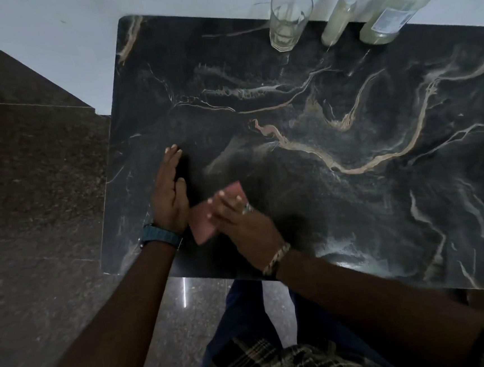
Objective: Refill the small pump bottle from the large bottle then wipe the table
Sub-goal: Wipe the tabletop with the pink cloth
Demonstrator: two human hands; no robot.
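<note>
Hands are seen low over the near-left part of the dark marble table (333, 134). The left hand (169, 194) is held on edge, fingers straight and together, released and gripping nothing, its little-finger side set toward the tabletop close to the left rim; a blue watch (161, 236) is worn at its wrist. The right hand (243, 227) is laid flat with fingers spread, pressed on a pink cloth (208, 215) that lies on the surface just beside the left palm; whether the cloth is pinched cannot be told. A ring and a woven bracelet are worn on this hand. Along the far edge, a clear glass (287, 18), the small pump bottle (340, 16) and the large bottle (390, 15) are stood upright, close together. Wide bare marble is left between them and the hands, and toward the right.
</note>
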